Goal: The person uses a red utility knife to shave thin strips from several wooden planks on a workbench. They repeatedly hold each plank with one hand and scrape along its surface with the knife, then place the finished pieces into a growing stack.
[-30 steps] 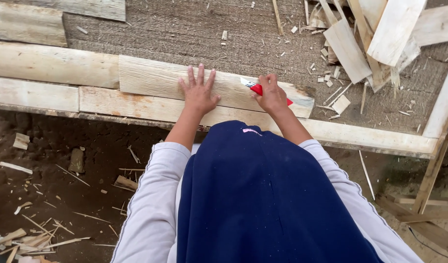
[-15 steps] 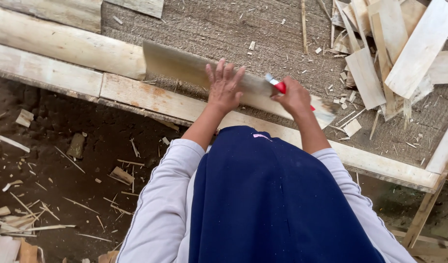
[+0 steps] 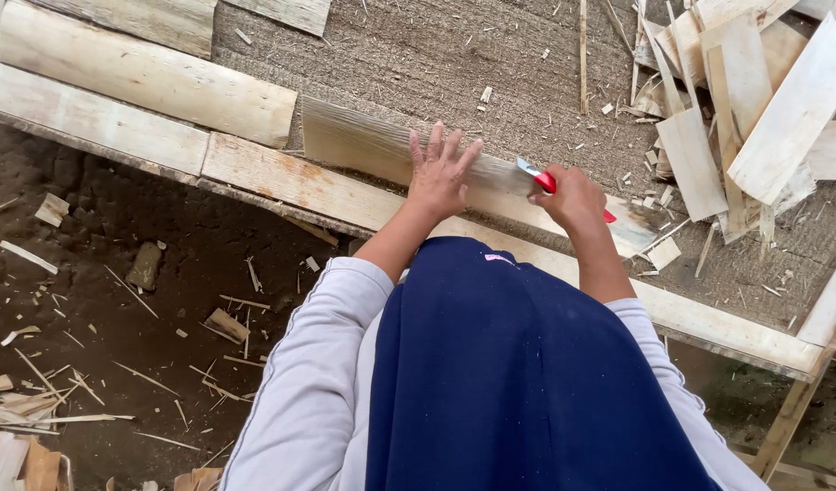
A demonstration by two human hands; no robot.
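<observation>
Thin wood sheet [image 3: 363,145] lies flat on the woven mat [image 3: 454,64], just behind the plank rail [image 3: 282,182]. Left hand [image 3: 441,173] open, fingers spread, pressing the sheet. Right hand [image 3: 577,195] closed around red-handled knife [image 3: 547,182], blade at the sheet's right end. Offcut pile [image 3: 755,118] lies right of the sheet.

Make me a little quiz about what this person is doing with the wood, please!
1. True or false: the left hand lies flat, fingers spread, on the thin wood sheet.
2. The right hand grips a tool. What colour is its handle?
3. Where is the pile of cut wood strips? A: upper right on the bench. B: in the person's lap.

Key: 1 true. 2 red, the red-handled knife. 3 A.
</observation>
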